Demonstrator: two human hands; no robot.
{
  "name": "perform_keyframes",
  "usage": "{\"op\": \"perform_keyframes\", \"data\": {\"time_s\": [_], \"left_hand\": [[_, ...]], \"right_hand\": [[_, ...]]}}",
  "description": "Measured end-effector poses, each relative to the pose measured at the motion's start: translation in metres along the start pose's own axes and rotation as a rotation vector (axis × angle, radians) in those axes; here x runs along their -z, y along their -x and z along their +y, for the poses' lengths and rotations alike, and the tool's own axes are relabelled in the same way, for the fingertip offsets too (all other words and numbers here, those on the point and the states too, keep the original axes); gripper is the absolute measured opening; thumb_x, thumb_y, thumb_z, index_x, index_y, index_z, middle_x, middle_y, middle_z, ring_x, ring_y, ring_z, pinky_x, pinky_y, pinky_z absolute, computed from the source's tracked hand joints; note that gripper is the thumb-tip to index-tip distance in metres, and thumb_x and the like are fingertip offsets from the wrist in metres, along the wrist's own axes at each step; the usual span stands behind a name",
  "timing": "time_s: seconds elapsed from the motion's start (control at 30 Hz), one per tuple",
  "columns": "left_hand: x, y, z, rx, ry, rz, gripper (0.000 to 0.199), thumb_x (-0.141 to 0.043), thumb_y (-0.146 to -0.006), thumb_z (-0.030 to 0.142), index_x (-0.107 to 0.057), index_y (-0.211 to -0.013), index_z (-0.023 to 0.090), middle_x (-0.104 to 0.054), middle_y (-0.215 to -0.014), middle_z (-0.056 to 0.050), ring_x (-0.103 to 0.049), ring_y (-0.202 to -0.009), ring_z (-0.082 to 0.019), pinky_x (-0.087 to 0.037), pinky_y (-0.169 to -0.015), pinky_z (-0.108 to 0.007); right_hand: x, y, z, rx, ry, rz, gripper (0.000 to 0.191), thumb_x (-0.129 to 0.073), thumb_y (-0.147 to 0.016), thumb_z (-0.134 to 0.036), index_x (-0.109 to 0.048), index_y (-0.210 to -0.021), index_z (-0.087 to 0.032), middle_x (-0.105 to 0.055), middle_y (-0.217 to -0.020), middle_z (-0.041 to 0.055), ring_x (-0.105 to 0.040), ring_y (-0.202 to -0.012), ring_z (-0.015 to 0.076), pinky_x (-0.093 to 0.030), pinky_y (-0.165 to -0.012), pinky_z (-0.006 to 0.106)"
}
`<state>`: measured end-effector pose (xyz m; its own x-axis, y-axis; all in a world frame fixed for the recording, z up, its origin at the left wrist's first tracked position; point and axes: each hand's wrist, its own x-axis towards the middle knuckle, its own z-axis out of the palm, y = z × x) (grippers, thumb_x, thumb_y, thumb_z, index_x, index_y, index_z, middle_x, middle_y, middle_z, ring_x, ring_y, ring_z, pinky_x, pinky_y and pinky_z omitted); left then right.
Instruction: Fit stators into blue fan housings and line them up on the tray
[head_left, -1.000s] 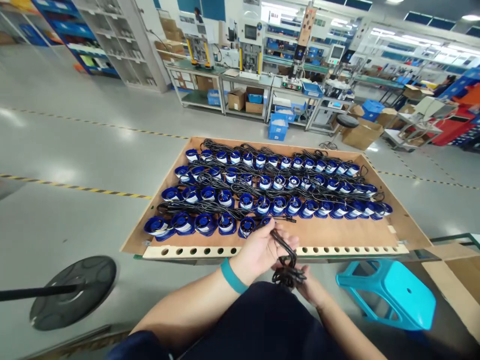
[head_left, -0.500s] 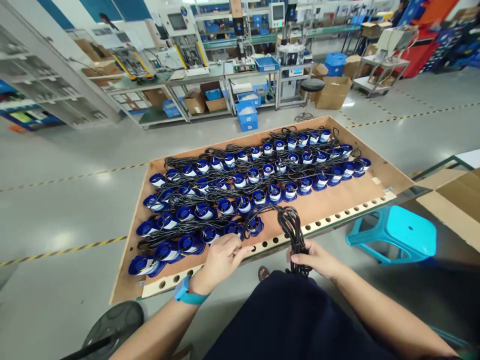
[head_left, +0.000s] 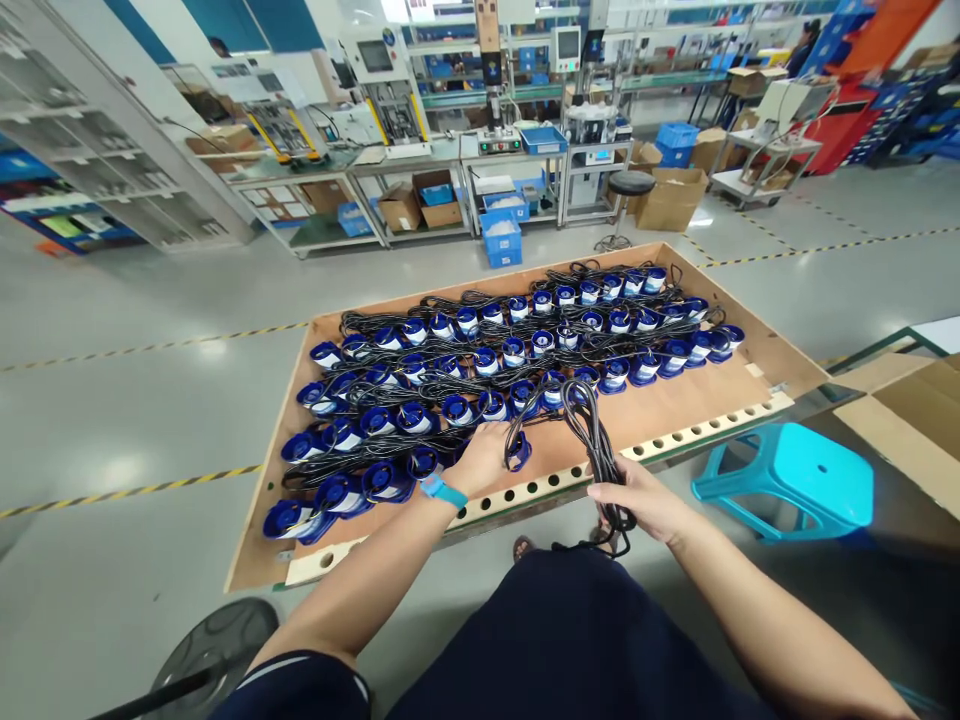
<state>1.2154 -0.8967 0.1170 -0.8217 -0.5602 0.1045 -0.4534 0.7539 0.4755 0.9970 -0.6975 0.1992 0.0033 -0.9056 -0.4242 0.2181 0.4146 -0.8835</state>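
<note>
Black, looped cable (head_left: 600, 452) sits clasped in the right hand (head_left: 639, 503), below centre — left hand (head_left: 484, 464) partly hides a blue unit (head_left: 524, 457), grip unclear; turquoise stool (head_left: 821, 490) lower right.

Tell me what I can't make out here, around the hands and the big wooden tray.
All in the head view:
- Left hand: its fingertips, hidden behind the hand itself, so its grip is unclear.
- Blue unit beside it: partly covered by that hand and a cable.
- White labels: any print is too small.
- Cardboard box: cut off by the right edge.
</note>
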Motion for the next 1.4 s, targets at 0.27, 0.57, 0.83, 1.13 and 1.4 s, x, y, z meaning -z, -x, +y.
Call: {"op": "perform_keyframes", "data": {"time_s": [0.27, 0.57, 0.83, 1.13, 1.4], "left_hand": [[-0.017, 0.020, 0.009, 0.121, -0.198, 0.078, 0.059, -0.076, -0.082, 0.038, -0.057, -0.130, 0.010, -0.067, -0.112, -0.018, -0.058, -0.115, -0.036, -0.032, -0.114, -0.057], [-0.043, 0.067, 0.022, 0.168, -0.250, 0.532, 0.105, -0.066, -0.088, 0.055, -0.008, -0.158, 0.003, -0.024, -0.158, -0.035, -0.024, -0.151, -0.044, -0.032, -0.116, -0.063], [-0.052, 0.083, 0.035, 0.130, -0.415, 0.462, 0.099, -0.073, -0.083, 0.054, -0.022, -0.160, 0.020, -0.016, -0.165, -0.030, -0.014, -0.153, -0.047, -0.025, -0.116, -0.071], [-0.048, 0.075, 0.021, 0.091, -0.469, 0.341, 0.089, -0.069, -0.084, 0.062, -0.035, -0.155, 0.020, -0.037, -0.157, -0.028, -0.035, -0.147, -0.043, -0.027, -0.117, -0.065], [0.022, 0.061, -0.033, 0.316, -0.242, 0.586, 0.043, -0.034, -0.103, 0.028, -0.052, -0.139, 0.014, -0.062, -0.135, -0.019, -0.057, -0.127, -0.031, -0.043, -0.107, -0.052]], "right_hand": [[0.016, -0.029, -0.063, 0.405, 0.919, 0.314, 0.034, -0.068, -0.083, -0.036, -0.057, -0.109, -0.018, -0.060, -0.075, -0.0016, -0.057, -0.069, 0.0183, -0.045, -0.064, 0.029], [-0.042, -0.124, -0.076, 0.642, 1.517, 0.239, 0.046, -0.058, -0.097, -0.026, -0.048, -0.140, -0.014, -0.065, -0.116, 0.0152, -0.062, -0.103, 0.0268, -0.046, -0.088, 0.036], [-0.072, -0.178, -0.050, 0.526, 1.646, -0.294, 0.042, -0.060, -0.094, -0.017, -0.057, -0.135, -0.026, -0.067, -0.119, 0.0084, -0.062, -0.111, 0.0259, -0.044, -0.085, 0.033], [-0.067, -0.212, -0.044, 0.498, 1.722, -0.395, 0.025, -0.061, -0.092, -0.016, -0.063, -0.117, -0.019, -0.073, -0.106, 0.0081, -0.069, -0.093, 0.0217, -0.043, -0.074, 0.027], [-0.067, -0.212, -0.021, 0.589, 1.863, -0.291, 0.031, -0.046, -0.099, -0.014, -0.058, -0.127, -0.015, -0.070, -0.104, 0.0119, -0.066, -0.096, 0.0248, -0.043, -0.085, 0.036]]}}
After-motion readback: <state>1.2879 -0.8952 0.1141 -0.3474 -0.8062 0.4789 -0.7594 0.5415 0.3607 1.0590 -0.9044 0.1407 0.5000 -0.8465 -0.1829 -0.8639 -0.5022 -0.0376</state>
